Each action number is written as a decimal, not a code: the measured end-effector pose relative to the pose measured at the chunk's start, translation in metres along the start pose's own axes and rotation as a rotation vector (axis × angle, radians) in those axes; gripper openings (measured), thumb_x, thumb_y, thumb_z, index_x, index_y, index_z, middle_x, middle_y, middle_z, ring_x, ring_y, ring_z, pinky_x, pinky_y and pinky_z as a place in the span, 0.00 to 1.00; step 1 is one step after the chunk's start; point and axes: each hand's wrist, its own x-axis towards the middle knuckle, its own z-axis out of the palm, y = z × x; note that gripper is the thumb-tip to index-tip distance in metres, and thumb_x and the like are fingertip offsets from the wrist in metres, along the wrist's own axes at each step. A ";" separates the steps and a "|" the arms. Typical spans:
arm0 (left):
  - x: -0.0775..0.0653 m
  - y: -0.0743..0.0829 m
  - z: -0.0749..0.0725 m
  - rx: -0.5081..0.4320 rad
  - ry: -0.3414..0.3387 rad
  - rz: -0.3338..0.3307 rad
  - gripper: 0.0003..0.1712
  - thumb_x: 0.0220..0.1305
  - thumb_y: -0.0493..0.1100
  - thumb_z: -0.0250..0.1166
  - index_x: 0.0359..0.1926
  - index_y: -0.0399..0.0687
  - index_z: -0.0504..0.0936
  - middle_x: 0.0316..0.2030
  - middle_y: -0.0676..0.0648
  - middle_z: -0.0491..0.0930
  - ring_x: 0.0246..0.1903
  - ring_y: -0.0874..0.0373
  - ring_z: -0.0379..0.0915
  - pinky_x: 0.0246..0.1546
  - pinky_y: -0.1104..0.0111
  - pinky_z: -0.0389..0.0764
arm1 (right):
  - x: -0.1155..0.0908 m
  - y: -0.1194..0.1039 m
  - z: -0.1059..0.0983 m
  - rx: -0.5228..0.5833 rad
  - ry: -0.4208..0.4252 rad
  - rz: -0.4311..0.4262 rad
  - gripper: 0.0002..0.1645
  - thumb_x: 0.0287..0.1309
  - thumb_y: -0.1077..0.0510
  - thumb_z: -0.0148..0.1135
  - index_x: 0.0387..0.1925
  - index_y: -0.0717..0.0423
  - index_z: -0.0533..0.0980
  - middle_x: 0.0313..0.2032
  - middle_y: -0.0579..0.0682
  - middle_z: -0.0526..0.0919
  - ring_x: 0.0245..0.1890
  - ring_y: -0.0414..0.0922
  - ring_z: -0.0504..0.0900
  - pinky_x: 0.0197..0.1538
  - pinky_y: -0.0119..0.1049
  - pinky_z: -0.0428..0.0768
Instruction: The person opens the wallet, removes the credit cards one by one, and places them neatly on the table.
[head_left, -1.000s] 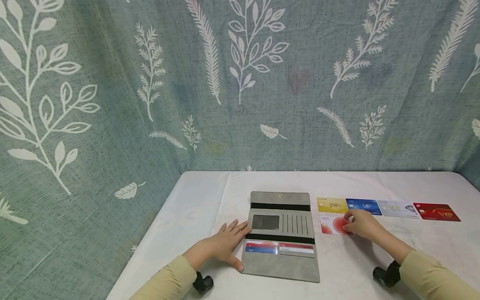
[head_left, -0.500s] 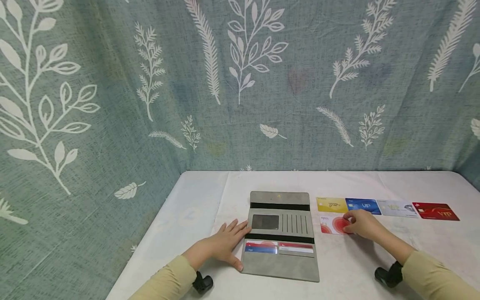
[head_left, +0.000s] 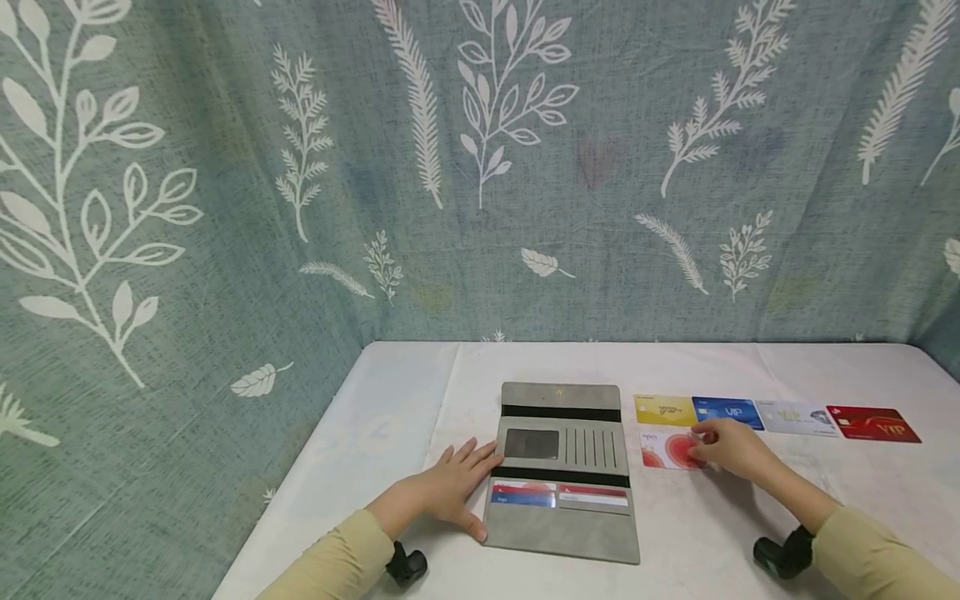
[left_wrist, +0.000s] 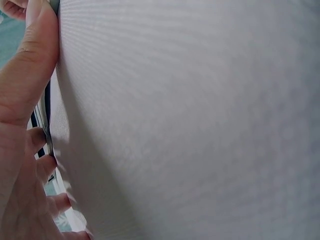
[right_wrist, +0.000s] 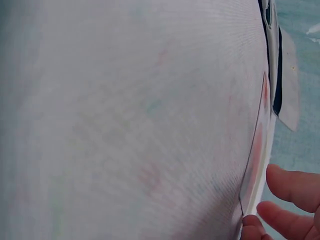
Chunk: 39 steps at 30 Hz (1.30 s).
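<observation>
A grey fold-out wallet (head_left: 562, 533) lies spread open on the table, with cards (head_left: 522, 496) in its lower slots. My left hand (head_left: 450, 487) rests spread at the wallet's left edge, fingertips and thumb touching it. To the right of the wallet, a white card with red circles (head_left: 663, 450) lies flat. Over that card's right end is my right hand (head_left: 726, 446), thumb and forefinger bent towards it. In the right wrist view, the thumb and forefinger (right_wrist: 287, 220) are apart, with the fingertips right by the card's near end.
Behind the white-and-red card runs a row of cards: yellow (head_left: 663, 411), blue (head_left: 727, 412), silver (head_left: 797, 417) and dark red (head_left: 873, 423). A leaf-patterned curtain (head_left: 480, 250) hangs beyond the white table (head_left: 405, 400) and along its left side.
My right hand has shifted slightly right and up from the white-and-red card, which stays in place. The left hand and wallet stay put.
</observation>
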 end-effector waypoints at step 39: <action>0.000 0.002 -0.002 -0.002 -0.007 -0.013 0.63 0.37 0.69 0.68 0.70 0.49 0.50 0.71 0.47 0.43 0.69 0.42 0.36 0.63 0.42 0.43 | -0.036 -0.051 0.031 0.223 -0.025 -0.187 0.07 0.45 0.65 0.66 0.29 0.63 0.78 0.24 0.46 0.72 0.25 0.41 0.69 0.26 0.29 0.70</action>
